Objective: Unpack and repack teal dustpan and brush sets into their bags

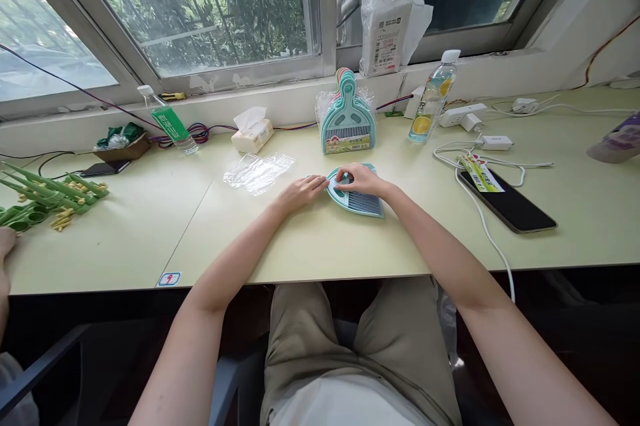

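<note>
Dustpan: The teal dustpan [345, 199] was laid flat on the table [300, 246], between the hands, its handle end turned left and its wide lip right.
Brush: The brush [365, 203] was nested in the pan, its grey bristles turned to the right; whether it was clipped in could not be told.
Left hand: Its fingers were held close together and nearly straight, the tips set against the handle end; the thumb was hidden, so any grip could not be told.
Right hand: The right hand [367, 181] was arched over the far side, thumb and forefinger bent toward each other with little gap; whether anything was pinched could not be told.
Weight: Thin plastic was suggested, so light handling was to be expected.
Stiffness: The pan was judged stiff, its thin lip easily cracked; the bristles were judged soft.
Surface: A smooth, somewhat slippery shell was presumed.
Hold: The handle was judged the best place to be gripped, with the bristles left unpressed.
Wrapper: A clear, crumpled wrapper [260, 173] was seen to the far left.
</note>
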Available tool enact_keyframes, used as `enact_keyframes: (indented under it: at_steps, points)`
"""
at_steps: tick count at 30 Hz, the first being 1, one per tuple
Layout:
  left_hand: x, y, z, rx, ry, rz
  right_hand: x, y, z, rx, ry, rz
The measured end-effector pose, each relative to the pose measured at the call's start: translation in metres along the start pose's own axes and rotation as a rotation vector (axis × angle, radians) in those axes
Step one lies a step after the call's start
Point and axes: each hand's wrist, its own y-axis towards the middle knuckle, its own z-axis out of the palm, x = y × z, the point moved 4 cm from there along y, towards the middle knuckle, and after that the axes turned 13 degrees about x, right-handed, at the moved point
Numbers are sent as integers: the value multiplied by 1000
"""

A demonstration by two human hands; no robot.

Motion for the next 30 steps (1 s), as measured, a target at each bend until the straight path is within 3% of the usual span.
enact_keyframes:
  at_steps: [6,17,19,22,24,26,28,30]
  points:
    - [3,-2,4,2,-194,-37,-1,0,-1,20,44,-14]
    - [-6,4,0,24,-45,-35,-4,1,0,20,17,46]
    - [-4,3,-2,-51,-69,-58,1,-1,-3,-18,3,82]
    - [4,-2,-14,-315,-143,-225,16,-3,-9,-143,-7,157]
    - [12,-8,-23,-537,-248,-441,26,-6,-14,-272,-16,201]
    - [19,-10,-25,-645,-471,-595,34,-9,-17,-406,-29,251]
    - [21,-3,-18,-558,-849,-594,38,-12,-18,-515,-27,308]
    - [11,9,-8,-347,-1265,-478,37,-13,-18,-576,-6,346]
